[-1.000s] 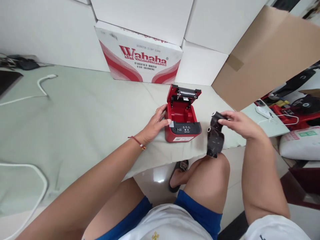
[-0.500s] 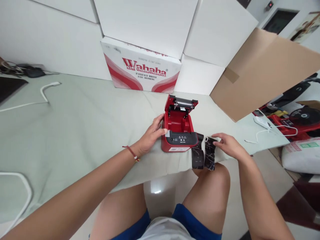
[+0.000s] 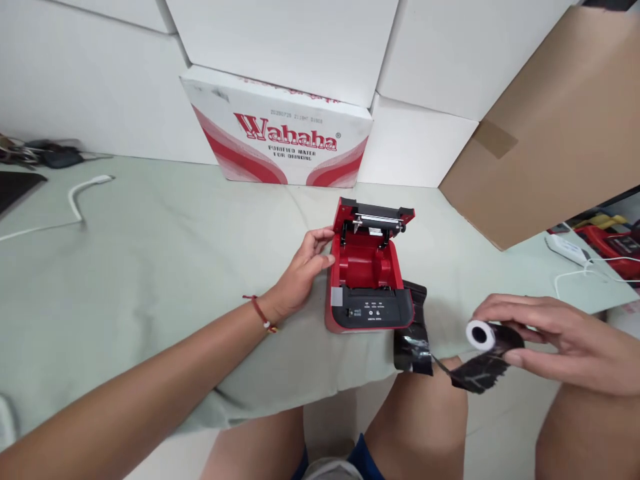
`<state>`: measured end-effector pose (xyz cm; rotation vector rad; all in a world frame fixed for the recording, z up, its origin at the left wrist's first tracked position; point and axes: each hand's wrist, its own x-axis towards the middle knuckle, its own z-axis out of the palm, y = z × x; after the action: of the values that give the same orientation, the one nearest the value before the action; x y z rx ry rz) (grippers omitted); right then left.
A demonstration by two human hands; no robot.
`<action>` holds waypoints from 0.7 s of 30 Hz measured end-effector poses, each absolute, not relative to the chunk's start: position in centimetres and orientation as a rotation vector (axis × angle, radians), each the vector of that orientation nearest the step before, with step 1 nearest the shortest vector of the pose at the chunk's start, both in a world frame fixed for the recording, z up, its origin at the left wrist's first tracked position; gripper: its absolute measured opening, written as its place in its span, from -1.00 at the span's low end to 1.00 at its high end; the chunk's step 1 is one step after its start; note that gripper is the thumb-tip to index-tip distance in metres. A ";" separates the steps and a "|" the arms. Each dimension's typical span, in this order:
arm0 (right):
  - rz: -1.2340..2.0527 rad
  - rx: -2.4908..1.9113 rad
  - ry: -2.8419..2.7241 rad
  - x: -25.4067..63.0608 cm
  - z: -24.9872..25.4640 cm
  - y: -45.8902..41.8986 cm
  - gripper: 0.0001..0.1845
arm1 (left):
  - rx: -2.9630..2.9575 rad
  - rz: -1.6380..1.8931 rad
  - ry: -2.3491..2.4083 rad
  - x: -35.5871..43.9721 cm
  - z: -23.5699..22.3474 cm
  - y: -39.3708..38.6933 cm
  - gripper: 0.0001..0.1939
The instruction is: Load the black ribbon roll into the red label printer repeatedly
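Observation:
A small red printer (image 3: 367, 277) with a black control panel stands near the table's front edge, its lid flipped up and its paper bay bare. My left hand (image 3: 300, 273) rests against the printer's left side, fingers curled on the casing. To the right, off the table edge, my right hand (image 3: 560, 337) grips a white paper roll (image 3: 481, 335) still partly inside a black wrapper (image 3: 483, 367). The wrapper's loose end (image 3: 413, 333) trails back to the table beside the printer.
A Wahaha carton (image 3: 280, 137) and plain white boxes (image 3: 425, 60) line the back of the green-covered table (image 3: 150, 267). A brown cardboard sheet (image 3: 545, 127) leans at the right. White cables (image 3: 75, 200) lie at the left; a power strip (image 3: 567, 248) sits far right.
My right hand lifted the wrapped roll from the table beside the printer, pulled it out to the right, and the roll's white end now shows out of the wrapper. My left hand stayed on the printer.

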<state>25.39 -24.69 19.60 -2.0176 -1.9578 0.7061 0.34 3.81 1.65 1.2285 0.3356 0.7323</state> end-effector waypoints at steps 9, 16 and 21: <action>1.108 -1.532 -2.013 23.9 15.2 -17.7 -0.61 | 1.281 0.566 0.315 4.9 6.1 6.8 -0.54; 1.172 -1.224 -1.982 24.6 17.1 -18.4 -0.55 | 1.347 0.736 0.280 3.9 7.2 7.0 -0.64; 1.233 -1.317 -1.898 23.9 18.2 -15.0 -0.62 | 1.569 0.724 0.277 1.6 9.9 8.0 -0.73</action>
<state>23.91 -14.97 18.23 -1.3175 -1.8978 1.2333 1.59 8.03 9.93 1.5691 0.2765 0.7242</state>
